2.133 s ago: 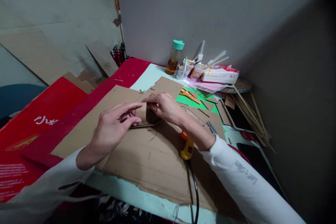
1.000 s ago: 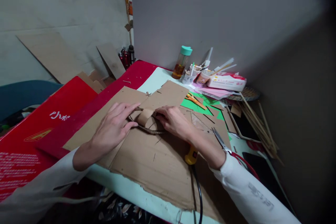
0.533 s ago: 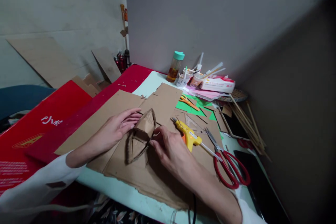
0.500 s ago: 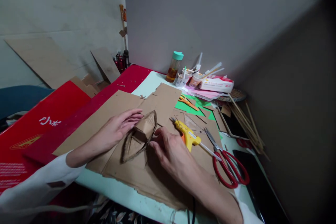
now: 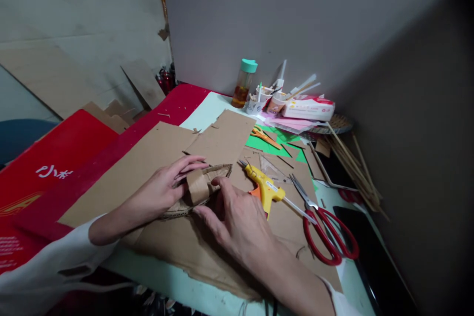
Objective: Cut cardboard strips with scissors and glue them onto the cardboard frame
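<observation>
A small boat-shaped cardboard piece (image 5: pixel 202 186) with a folded strip across its middle lies flat on a large cardboard sheet (image 5: pixel 148 153). My left hand (image 5: pixel 166 187) rests on its left side with fingers stretched over the rim. My right hand (image 5: pixel 237 217) presses against its near right side, thumb and fingers touching the edge. A yellow glue gun (image 5: pixel 263 186) lies just right of my right hand, with its nozzle pointing away from me.
Red-handled scissors (image 5: pixel 326 227) lie to the right of the glue gun. Orange scissors (image 5: pixel 263 135) sit on green paper (image 5: pixel 274 142). A teal-capped bottle (image 5: pixel 244 83), cups of tools (image 5: pixel 272 99), a tissue pack (image 5: pixel 311 107) and wooden sticks (image 5: pixel 351 163) crowd the back right. A red box (image 5: pixel 44 173) lies left.
The cardboard boat, tilted up on its side half a second ago, now lies flat on the sheet. My right hand has moved closer against it; the view has shifted slightly.
</observation>
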Demonstrator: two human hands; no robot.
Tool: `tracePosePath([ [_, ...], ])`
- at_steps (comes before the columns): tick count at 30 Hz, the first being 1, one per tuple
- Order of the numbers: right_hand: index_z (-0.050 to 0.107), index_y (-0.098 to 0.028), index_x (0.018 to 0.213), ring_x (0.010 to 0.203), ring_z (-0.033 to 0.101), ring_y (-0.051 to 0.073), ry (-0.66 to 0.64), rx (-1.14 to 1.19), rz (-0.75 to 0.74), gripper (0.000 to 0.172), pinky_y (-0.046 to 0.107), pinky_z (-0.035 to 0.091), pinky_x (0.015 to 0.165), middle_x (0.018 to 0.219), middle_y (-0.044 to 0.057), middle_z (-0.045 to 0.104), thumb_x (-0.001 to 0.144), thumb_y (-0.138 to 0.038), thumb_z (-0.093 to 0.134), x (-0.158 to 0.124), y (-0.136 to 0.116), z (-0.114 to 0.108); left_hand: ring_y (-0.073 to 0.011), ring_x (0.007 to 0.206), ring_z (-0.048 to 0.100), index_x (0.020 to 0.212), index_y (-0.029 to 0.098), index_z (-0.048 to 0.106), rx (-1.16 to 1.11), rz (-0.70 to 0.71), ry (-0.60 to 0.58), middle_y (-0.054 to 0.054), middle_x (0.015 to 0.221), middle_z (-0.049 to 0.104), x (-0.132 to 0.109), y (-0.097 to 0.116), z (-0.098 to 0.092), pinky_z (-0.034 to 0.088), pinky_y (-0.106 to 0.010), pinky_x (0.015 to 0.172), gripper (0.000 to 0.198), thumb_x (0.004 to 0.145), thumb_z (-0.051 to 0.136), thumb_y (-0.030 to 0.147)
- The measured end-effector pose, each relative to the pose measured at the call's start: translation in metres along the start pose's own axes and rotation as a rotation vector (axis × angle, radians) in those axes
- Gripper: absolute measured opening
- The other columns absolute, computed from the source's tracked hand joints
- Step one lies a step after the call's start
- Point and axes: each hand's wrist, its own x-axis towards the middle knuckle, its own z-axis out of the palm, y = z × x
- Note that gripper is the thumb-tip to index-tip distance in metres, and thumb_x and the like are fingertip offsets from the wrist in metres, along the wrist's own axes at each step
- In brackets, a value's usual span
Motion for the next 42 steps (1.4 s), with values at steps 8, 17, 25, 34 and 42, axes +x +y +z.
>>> tracePosePath([
  [8, 0.058, -0.017, 0.086, 0.058, 0.056, 0.020, -0.012, 0.023, -0.028, 0.017, 0.029, 0.028, 0.054, 0.071, 0.003, 0.064, 0.095, -0.031, 0.061, -0.005, -0.002, 0.003, -0.0247, 0.132, 0.059, 0.136, 0.017, 0.052, 0.106, 0.018, -0.024, -0.014, 0.145, 0.062, 0.000, 0.008, 0.004, 0.050, -0.033, 0.108, 0.049, 0.088, 0.057, 0.019],
  [17, 0.041, -0.020, 0.065, 0.057, 0.044, 0.010, -0.132, 0.163, -0.175, 0.040, 0.023, 0.033, 0.058, 0.064, -0.006, 0.048, 0.095, -0.011, 0.065, 0.003, 0.016, -0.018, -0.0174, 0.125, 0.063, 0.138, 0.019, 0.054, 0.311, 0.154, -0.092, -0.007, 0.135, 0.069, 0.008, 0.007, 0.002, 0.049, -0.029, 0.104, 0.045, 0.095, 0.043, 0.012],
  [25, 0.057, -0.016, 0.072, 0.070, 0.052, 0.014, -0.154, 0.078, -0.160, 0.025, 0.026, 0.036, 0.066, 0.078, 0.000, 0.062, 0.091, -0.003, 0.067, 0.005, 0.023, -0.028, -0.0197, 0.107, 0.070, 0.125, 0.020, 0.065, 0.466, 0.235, -0.115, -0.004, 0.119, 0.076, 0.017, 0.011, 0.005, 0.052, -0.029, 0.089, 0.044, 0.089, 0.043, 0.007],
  [34, 0.063, -0.015, 0.077, 0.067, 0.053, 0.016, -0.140, 0.010, -0.163, 0.018, 0.029, 0.033, 0.063, 0.078, 0.002, 0.062, 0.094, -0.013, 0.068, -0.005, 0.020, -0.029, -0.0195, 0.109, 0.071, 0.123, 0.017, 0.070, 0.488, 0.268, -0.088, -0.005, 0.121, 0.077, 0.017, 0.011, 0.009, 0.052, -0.026, 0.093, 0.036, 0.093, 0.048, 0.016],
  [42, 0.060, -0.016, 0.071, 0.065, 0.049, 0.014, -0.007, 0.167, -0.198, 0.025, 0.026, 0.034, 0.062, 0.071, -0.002, 0.055, 0.094, -0.009, 0.065, -0.008, 0.022, -0.031, -0.0224, 0.097, 0.075, 0.117, 0.016, 0.074, 0.663, 0.408, -0.066, -0.007, 0.111, 0.081, 0.020, 0.010, 0.013, 0.055, -0.030, 0.084, 0.044, 0.083, 0.047, 0.009],
])
